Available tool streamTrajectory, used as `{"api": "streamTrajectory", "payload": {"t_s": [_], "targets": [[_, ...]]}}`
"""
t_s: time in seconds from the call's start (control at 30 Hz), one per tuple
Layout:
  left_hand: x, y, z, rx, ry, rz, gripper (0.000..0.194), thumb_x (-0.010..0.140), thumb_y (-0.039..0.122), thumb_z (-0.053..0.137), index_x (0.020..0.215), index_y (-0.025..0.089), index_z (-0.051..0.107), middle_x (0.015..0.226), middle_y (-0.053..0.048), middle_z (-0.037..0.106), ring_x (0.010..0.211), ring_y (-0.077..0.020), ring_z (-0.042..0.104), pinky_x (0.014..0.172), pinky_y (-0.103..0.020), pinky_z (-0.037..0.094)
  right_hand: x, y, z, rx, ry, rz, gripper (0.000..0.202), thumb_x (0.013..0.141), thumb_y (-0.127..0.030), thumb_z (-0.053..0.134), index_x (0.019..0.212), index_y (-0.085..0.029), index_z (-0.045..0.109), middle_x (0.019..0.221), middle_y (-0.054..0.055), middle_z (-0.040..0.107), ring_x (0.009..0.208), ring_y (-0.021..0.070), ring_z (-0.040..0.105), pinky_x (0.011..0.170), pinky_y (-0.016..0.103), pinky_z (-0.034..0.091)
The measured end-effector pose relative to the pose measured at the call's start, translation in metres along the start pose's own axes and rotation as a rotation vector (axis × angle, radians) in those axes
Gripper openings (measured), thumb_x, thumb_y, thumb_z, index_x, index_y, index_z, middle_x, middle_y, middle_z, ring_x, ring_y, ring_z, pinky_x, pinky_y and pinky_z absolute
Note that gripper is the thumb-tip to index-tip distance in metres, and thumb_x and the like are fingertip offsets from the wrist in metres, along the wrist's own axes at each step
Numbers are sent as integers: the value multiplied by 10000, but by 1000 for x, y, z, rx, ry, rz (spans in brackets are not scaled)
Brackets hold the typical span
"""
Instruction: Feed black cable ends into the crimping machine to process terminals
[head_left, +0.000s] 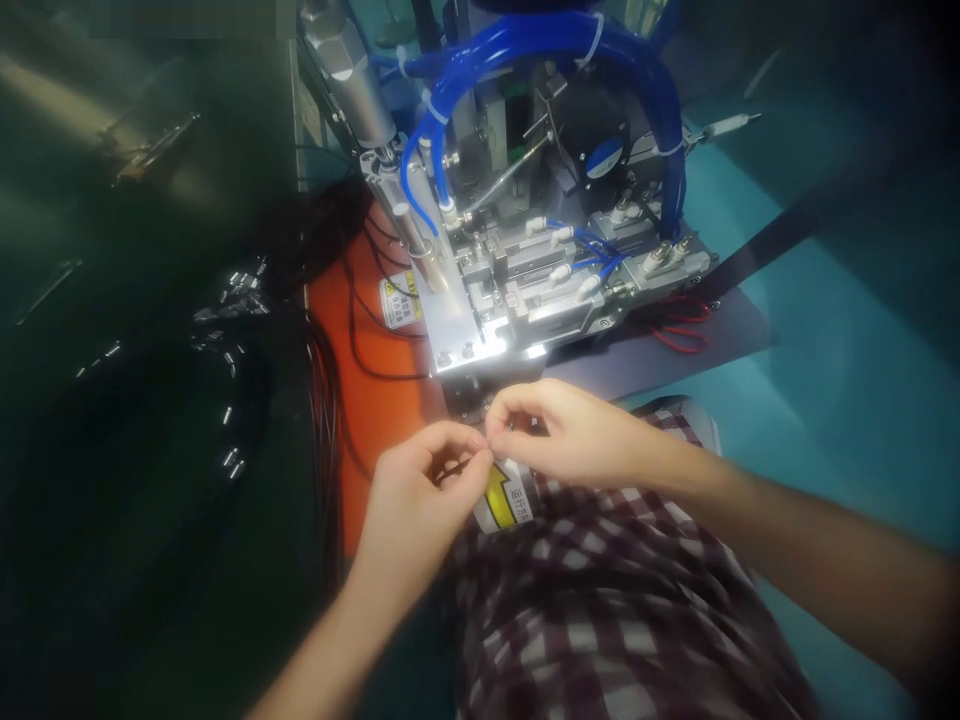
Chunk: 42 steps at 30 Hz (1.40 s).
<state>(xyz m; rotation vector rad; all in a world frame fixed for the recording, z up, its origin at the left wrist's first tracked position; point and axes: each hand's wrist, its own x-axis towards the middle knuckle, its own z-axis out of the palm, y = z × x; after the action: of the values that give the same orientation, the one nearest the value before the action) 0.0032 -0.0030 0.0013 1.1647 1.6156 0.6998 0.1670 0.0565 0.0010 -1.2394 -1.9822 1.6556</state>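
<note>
My left hand [427, 485] is closed in a pinch, thumb against index finger. A short dark strand, maybe a wire, shows inside its curled fingers, but what the fingertips grip is too small to name. Opposite it, my right hand [566, 430] pinches too, its fingertips meeting those of the left; anything between them is hidden. Just below the joined fingertips is a white label with a yellow arrow [501, 500]. Beyond both hands stands a metal machine assembly [517, 300] with white fittings and thin blue air tubes.
A thick bundle of blue tubes [540, 40] arches over the machine. To the left lie an orange surface [375, 400] with a warning label [402, 300] and black cables [324, 400]. Bundled black cables with shiny ends [232, 460] sit further left. Red wires [682, 335] loop at the right.
</note>
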Motion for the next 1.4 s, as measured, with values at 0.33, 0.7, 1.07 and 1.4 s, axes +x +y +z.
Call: {"api": "streamTrajectory", "payload": {"t_s": [0.33,0.7,1.07,1.4], "targets": [[-1,2,5,179,-29,66,53,746,219,612,718,175,622,661,3,608,560,-108,513,496,-187,383,-1,-16,-6,-409,-21,0,148,768,-143,557,634,-199,583,599,-13,597,480,112,446,452,240,280],[7,6,-7,-51,-79,-50,151,735,316,659,687,173,645,612,11,553,522,-106,486,482,-194,397,-3,-6,1,-199,151,-92,131,844,-148,526,766,-191,621,729,6,640,598,135,540,521,250,345],[13,3,-7,-250,-28,-240,261,716,436,719,774,186,671,629,-16,598,510,-140,545,435,-221,452,-6,11,23,80,292,-98,149,890,-265,543,773,-192,599,690,-8,601,602,133,534,557,249,411],[14,-3,-2,-301,55,-164,241,739,412,719,773,184,648,583,14,566,449,-84,479,395,-159,364,1,27,20,344,339,37,133,893,-271,532,797,-190,577,533,-54,487,463,110,480,439,216,365]]}}
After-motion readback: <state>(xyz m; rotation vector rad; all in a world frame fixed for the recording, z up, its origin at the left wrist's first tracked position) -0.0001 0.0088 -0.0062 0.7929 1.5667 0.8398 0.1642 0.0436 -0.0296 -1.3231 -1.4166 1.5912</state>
